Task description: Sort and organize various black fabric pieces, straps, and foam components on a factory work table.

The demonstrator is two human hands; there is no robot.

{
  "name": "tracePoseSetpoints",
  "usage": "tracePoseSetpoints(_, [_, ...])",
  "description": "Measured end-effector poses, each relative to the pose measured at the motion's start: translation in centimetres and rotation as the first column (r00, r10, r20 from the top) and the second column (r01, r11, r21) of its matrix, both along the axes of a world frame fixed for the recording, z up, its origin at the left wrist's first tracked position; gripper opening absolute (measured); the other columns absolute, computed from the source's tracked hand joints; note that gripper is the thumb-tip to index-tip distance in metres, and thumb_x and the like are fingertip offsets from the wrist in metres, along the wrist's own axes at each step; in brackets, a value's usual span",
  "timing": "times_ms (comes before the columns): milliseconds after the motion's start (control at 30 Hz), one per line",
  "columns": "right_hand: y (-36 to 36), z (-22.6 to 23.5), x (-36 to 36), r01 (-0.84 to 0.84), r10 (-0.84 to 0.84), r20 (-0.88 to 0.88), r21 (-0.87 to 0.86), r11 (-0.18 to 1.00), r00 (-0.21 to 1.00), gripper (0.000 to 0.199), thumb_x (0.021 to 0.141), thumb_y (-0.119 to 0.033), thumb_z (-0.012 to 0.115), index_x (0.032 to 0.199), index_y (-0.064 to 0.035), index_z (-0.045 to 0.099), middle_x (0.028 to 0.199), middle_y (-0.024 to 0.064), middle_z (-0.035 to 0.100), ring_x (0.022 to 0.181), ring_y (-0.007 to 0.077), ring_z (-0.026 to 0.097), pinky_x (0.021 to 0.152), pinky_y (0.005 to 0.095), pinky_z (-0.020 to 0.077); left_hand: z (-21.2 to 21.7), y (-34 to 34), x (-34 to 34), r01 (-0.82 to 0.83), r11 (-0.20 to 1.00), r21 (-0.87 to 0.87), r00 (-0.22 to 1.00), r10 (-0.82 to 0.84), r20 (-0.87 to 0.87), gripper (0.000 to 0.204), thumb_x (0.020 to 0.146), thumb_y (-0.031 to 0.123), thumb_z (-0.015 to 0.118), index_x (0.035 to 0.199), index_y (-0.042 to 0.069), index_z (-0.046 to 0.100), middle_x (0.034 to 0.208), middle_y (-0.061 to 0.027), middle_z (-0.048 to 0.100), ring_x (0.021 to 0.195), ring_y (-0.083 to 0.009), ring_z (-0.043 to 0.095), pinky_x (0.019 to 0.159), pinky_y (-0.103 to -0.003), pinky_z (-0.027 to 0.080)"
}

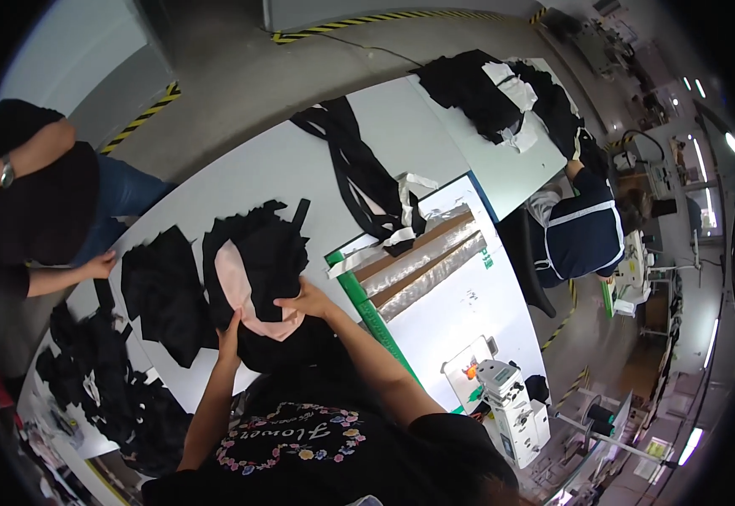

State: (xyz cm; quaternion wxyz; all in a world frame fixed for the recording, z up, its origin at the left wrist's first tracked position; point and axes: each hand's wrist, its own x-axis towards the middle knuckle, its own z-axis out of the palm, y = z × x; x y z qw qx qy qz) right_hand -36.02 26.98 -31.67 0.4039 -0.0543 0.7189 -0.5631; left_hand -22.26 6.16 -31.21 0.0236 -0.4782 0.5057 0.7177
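On the white table (300, 160), beside the black fabric stack (165, 291): left hand (229, 331) and right hand (304, 301) pinch the pink-lined black garment piece (254, 278), fingers closed on its edges, spreading it flat.

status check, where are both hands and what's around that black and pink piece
Left hand and right hand both gripping the black fabric piece with pale pink lining. Flat black fabric stack lies just left. Another person's hand at the white table edge.

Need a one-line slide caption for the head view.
Both hands, left hand and right hand, grip a pink fabric piece atop black fabric.
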Motion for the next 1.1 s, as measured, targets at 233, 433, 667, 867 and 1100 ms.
tracePoseSetpoints(233, [4.1, 2.3, -0.3, -0.06, 0.162, 0.437, -0.239, 0.969, 0.884, 0.07, 0.078, -0.031, 0.074, 0.134, -0.0004, 0.044, 0.129, 0.009, 0.054, 0.12, 0.0188, 0.049, 0.102, 0.0308, 0.0361, 0.4, 0.4, 0.9, 0.191, 0.824, 0.534, 0.98, -0.188, -0.061, 0.062, 0.086, 0.046, 0.06, 0.132, 0.006, 0.048, 0.129, -0.0073, 0.054, 0.119, -0.0235, 0.05, 0.102, -0.037, 0.039])
tracePoseSetpoints(433, [5.7, 5.6, 4.3, 0.082, -0.009, 0.165, -0.444, 0.892, 0.986, 0.068, 0.079, -0.031, 0.073, 0.132, 0.0014, 0.045, 0.126, 0.0108, 0.056, 0.118, 0.019, 0.05, 0.102, 0.0298, 0.0358, 0.6, -1.4, 1.1, 0.365, 0.737, 0.569, 0.929, -0.328, -0.17, 0.057, 0.091, 0.04, 0.054, 0.134, 0.005, 0.045, 0.132, -0.0103, 0.051, 0.12, -0.0247, 0.049, 0.103, -0.037, 0.038])
tracePoseSetpoints(667, [11.9, 14.9, 14.3, 0.498, -0.515, 0.011, -0.273, 0.823, 0.857, 0.071, 0.074, -0.025, 0.075, 0.132, 0.0021, 0.043, 0.13, 0.0152, 0.053, 0.122, 0.0235, 0.048, 0.104, 0.0325, 0.035, 4.6, 1.6, -2.4, 0.593, 0.543, 0.595, 0.761, -0.62, -0.192, 0.058, 0.085, 0.03, 0.065, 0.133, 0.004, 0.044, 0.129, -0.0089, 0.052, 0.117, -0.0231, 0.051, 0.101, -0.036, 0.04])
tracePoseSetpoints(867, [17.3, 19.3, 27.7, 0.823, -0.834, -0.194, -0.16, 0.546, 0.516, 0.067, 0.072, -0.024, 0.078, 0.126, 0.002, 0.049, 0.12, 0.0132, 0.059, 0.112, 0.021, 0.055, 0.099, 0.0322, 0.0405, 11.3, 13.1, -1.9, 0.854, 0.233, 0.465, 0.402, -0.864, -0.303, 0.054, 0.084, 0.018, 0.065, 0.132, 0.003, 0.045, 0.126, -0.0089, 0.054, 0.112, -0.0223, 0.055, 0.097, -0.035, 0.044])
tracePoseSetpoints(1100, [18.4, 23.2, 49.6, 0.98, -0.985, -0.029, -0.113, -0.164, -0.169, 0.069, 0.07, -0.016, 0.08, 0.127, 0.0056, 0.048, 0.122, 0.0136, 0.058, 0.111, 0.0185, 0.054, 0.096, 0.0323, 0.0427, 17.8, 29.3, 10.5, 0.865, -0.361, 0.349, -0.252, -0.913, -0.32, 0.061, 0.08, 0.019, 0.071, 0.131, -0.002, 0.046, 0.127, -0.0119, 0.054, 0.113, -0.023, 0.055, 0.097, -0.034, 0.043])
